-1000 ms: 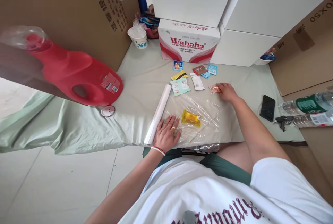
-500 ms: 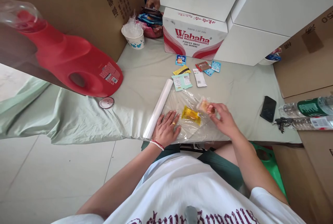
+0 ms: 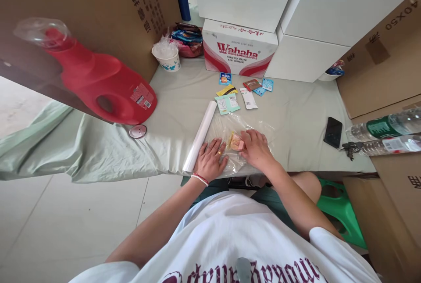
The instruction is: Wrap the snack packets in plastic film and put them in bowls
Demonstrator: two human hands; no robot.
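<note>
My left hand (image 3: pixel 212 159) lies flat with fingers apart on a sheet of clear plastic film (image 3: pixel 235 164), beside the white film roll (image 3: pixel 200 136). My right hand (image 3: pixel 257 148) pinches a small snack packet (image 3: pixel 235 141) in a clear wrapper with pink and orange colours, low over the film. The yellow packet is almost wholly hidden under it; only a bit of yellow shows at its edge. Past the film lie a pale green packet (image 3: pixel 228 104), a white packet (image 3: pixel 248 98), a yellow-and-black packet (image 3: pixel 226 89), a brown-red packet (image 3: pixel 252 84) and several small blue sachets (image 3: pixel 267 84).
A Wahaha water carton (image 3: pixel 239 50) stands at the back against white boxes. On the left are a large red jug (image 3: pixel 113 83), a round pink disc (image 3: pixel 137 131) and a paper cup (image 3: pixel 167 61). A phone (image 3: pixel 333 132) and two bottles (image 3: pixel 383 125) lie at the right.
My right hand has moved left with the snack packet, bringing it over the yellow packet. My left hand stays in place. The other person's hand at the back is out of view.
</note>
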